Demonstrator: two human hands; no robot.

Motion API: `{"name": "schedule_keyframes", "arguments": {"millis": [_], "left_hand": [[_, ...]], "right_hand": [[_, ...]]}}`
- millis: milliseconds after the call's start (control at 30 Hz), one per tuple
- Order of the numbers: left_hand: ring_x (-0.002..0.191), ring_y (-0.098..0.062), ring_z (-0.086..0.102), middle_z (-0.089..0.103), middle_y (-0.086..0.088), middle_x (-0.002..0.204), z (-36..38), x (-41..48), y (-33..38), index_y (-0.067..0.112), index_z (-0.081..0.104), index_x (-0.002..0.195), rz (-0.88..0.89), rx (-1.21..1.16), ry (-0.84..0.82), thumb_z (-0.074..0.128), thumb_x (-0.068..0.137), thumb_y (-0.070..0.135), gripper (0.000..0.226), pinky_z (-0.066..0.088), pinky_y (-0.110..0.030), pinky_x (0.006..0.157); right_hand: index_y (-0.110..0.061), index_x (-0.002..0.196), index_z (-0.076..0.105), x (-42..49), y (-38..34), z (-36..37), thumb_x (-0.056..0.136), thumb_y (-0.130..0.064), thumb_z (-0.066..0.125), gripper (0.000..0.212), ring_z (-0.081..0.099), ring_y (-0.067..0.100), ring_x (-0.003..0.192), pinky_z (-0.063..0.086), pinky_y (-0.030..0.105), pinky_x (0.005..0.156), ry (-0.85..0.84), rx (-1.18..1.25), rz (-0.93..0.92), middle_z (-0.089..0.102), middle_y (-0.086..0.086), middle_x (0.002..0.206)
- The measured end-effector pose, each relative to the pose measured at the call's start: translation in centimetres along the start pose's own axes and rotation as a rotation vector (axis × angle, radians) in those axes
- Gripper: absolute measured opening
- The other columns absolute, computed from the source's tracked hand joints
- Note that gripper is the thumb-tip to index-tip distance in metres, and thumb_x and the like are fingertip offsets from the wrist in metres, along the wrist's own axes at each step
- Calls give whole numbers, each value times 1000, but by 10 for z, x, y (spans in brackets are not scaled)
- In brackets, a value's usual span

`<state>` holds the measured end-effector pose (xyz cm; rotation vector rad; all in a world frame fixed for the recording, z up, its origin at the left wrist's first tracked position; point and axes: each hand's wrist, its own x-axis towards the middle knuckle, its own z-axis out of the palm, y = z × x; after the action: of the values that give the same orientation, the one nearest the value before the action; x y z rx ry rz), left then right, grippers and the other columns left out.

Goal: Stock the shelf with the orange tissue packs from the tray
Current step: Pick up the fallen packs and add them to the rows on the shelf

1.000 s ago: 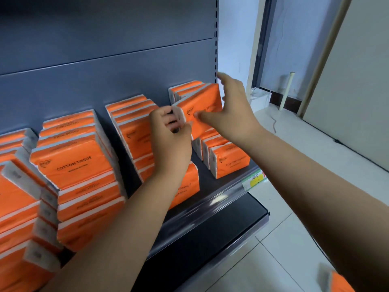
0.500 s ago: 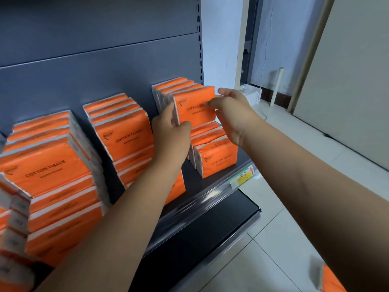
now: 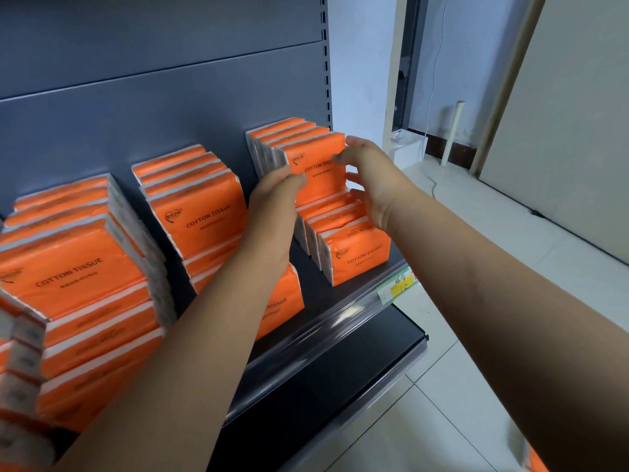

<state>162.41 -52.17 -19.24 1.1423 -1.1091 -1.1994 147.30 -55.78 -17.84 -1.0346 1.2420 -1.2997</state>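
Note:
Orange "COTTON TISSUE" packs stand in stacked rows on the grey shelf (image 3: 343, 321). At the right end, the front upper orange tissue pack (image 3: 316, 168) stands upright on a lower row of packs (image 3: 354, 253). My left hand (image 3: 277, 195) holds its left edge, thumb on the front face. My right hand (image 3: 372, 178) pinches its right edge, one fingertip on the printed front and another at the top corner. More packs fill the middle stack (image 3: 200, 212) and left stack (image 3: 71, 267). The tray is out of view.
A yellow price label (image 3: 399, 287) sits on the shelf's clear front rail. Below it juts a dark lower shelf (image 3: 340, 379). An orange pack corner (image 3: 536, 462) shows at the bottom right over the tiled floor. A white pipe (image 3: 452, 131) leans by the wall.
The pack went from tilted in mid-air to upright at the front of the right-end top row. Both hands followed it in and stayed on its edges.

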Motion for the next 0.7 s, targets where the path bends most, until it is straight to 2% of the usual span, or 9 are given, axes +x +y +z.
{"name": "schedule_keyframes", "arguments": {"millis": [67,133,200,233,367,467,567,633,700], "left_hand": [[93,-2,65,70,13,105,1,1,5,33,66,108,-43,-63,-2,58,104,30,9,47,-29,77],[114,-12,65,69,3,126,2,0,7,28,62,131,-95,-139,-30,57,104,37,29,48,-34,91],[134,-22,56,61,-5,145,2,-1,7,25,52,146,-116,-188,-43,56,104,41,45,42,-44,113],[139,-24,53,58,-7,149,2,-2,9,24,49,149,-123,-198,-44,56,104,42,49,38,-47,118],[133,-21,57,62,-5,143,1,-2,9,25,53,143,-138,-200,-29,55,105,42,42,41,-44,115],[100,-4,64,68,10,110,1,0,5,31,61,114,-84,-34,2,57,105,33,10,50,-32,92],[86,4,64,67,17,101,4,-4,3,34,57,113,-18,120,27,58,103,23,14,47,-18,70],[86,1,67,68,15,102,6,-7,3,35,59,112,18,175,50,58,102,22,16,50,-20,70],[99,-7,68,68,12,115,10,-11,3,32,59,128,59,247,48,58,100,24,30,57,-31,83]], "right_hand": [[-31,129,60,2,0,2,93,-21,64,37,70,14,97,55,30,69,36,-14,2,70,-4,114],[-29,141,53,4,2,5,89,-25,67,54,64,22,113,52,39,87,56,-37,-3,65,-1,126],[-27,132,58,6,1,6,85,-26,67,49,63,23,115,49,39,88,71,-34,1,66,-1,127],[-25,127,61,7,-1,6,83,-26,66,44,63,24,116,49,38,90,76,-19,1,67,-1,127],[-20,131,63,11,-3,7,89,-22,63,42,63,24,116,48,39,100,101,12,28,65,0,130],[-21,123,65,11,0,8,84,-25,65,39,66,25,112,51,42,97,141,-23,45,69,2,121],[-22,118,66,12,4,10,82,-25,64,37,69,23,104,53,38,80,183,0,65,73,2,111],[-18,116,64,12,6,11,85,-22,64,32,70,20,94,50,34,70,190,0,54,72,1,105],[-16,118,58,10,8,13,87,-22,63,32,65,17,81,46,30,63,198,-50,29,68,0,102]]}}
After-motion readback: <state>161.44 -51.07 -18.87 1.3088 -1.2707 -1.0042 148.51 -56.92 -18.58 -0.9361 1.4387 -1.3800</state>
